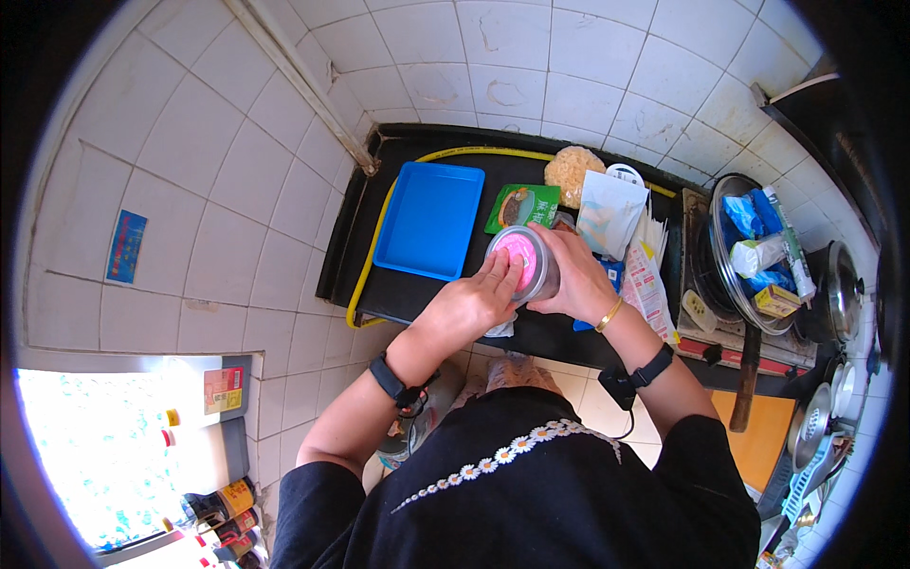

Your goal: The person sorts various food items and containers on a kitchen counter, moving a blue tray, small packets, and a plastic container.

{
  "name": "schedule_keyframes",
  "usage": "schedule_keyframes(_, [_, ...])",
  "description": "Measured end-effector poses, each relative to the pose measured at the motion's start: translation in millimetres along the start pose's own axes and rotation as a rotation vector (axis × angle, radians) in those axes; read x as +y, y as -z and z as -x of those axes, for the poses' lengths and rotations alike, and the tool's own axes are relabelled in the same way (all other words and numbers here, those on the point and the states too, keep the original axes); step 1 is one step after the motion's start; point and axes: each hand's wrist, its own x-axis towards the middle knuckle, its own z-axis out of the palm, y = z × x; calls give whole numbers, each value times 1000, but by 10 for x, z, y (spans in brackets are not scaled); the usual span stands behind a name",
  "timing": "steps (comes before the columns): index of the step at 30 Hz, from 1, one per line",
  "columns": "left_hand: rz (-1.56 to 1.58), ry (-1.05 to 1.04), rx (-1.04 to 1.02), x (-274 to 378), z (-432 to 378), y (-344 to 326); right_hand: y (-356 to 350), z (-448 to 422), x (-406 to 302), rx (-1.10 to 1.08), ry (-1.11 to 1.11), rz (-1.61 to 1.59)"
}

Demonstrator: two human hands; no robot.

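My right hand (579,274) is wrapped around the side of a clear plastic jar (546,281), tilted towards me above the counter's front part. The jar has a round lid with a pink label (517,257). Fingertips of my left hand (473,299) press on that label; its thumb is hidden, so I cannot tell whether it grips the lid. Just beyond the jar lies a green printed food packet (522,206). A blue plastic tray (430,220) sits to the left. Behind my right hand are a white pouch (611,213) and a bagged round of dried noodles (572,174).
A yellow hose (380,238) runs along the black counter's (355,259) left and back edges. At the right, a metal bowl (729,277) of packets rests on the stove, and a wooden pan handle (745,384) juts towards me. A lidded pot (839,291) stands beyond it.
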Motion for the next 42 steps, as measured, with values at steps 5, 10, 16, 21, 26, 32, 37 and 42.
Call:
schedule_keyframes(5, [99, 86, 2, -1, 13, -3, -20, 22, 2, 5, -7, 90])
schedule_keyframes(10, [367, 263, 22, 77, -70, 81, 12, 13, -54, 72, -6, 150])
schedule_keyframes(16, [190, 28, -84, -28, -174, 182, 0, -19, -139, -37, 78, -78])
schedule_keyframes(21, [220, -121, 83, -91, -215, 111, -35, -31, -99, -57, 76, -181])
schedule_keyframes(26, [316, -94, 247, -84, -298, 85, -56, 0, -141, -10, 6, -227])
schedule_keyframes(32, [765, 349, 452, -99, -534, 235, -223, -130, -336, 225, 87, -109])
schedule_keyframes(37, [968, 499, 456, -180, -423, 241, -185, -45, -215, 262, 31, -217])
schedule_keyframes(42, [966, 749, 307, -437, -70, -363, -158, 222, 129, 210, -34, -182])
